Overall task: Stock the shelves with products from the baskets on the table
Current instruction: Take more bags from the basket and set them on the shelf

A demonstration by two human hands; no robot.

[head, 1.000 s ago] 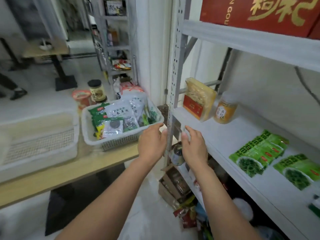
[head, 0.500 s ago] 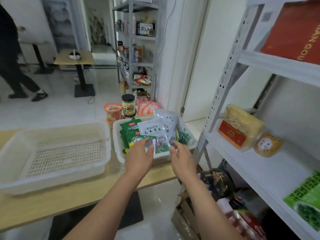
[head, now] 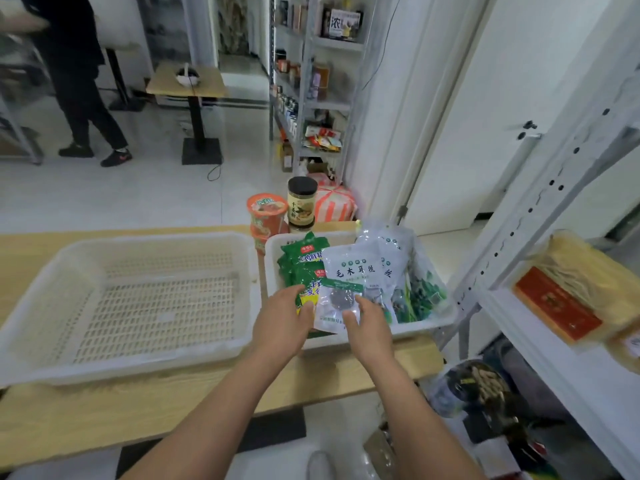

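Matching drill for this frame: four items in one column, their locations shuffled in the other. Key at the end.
1 jar
2 noodle pack
3 small clear packet
4 large basket

A on the shelf at right
B left on the table
C touched by the left hand and right hand
D behind the small basket, beside the orange cup

Pairs: 1-D, 2-A, 3-C, 4-B

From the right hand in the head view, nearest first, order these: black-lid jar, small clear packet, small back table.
1. small clear packet, in the basket, touching the right hand.
2. black-lid jar, behind the basket.
3. small table, far back left.
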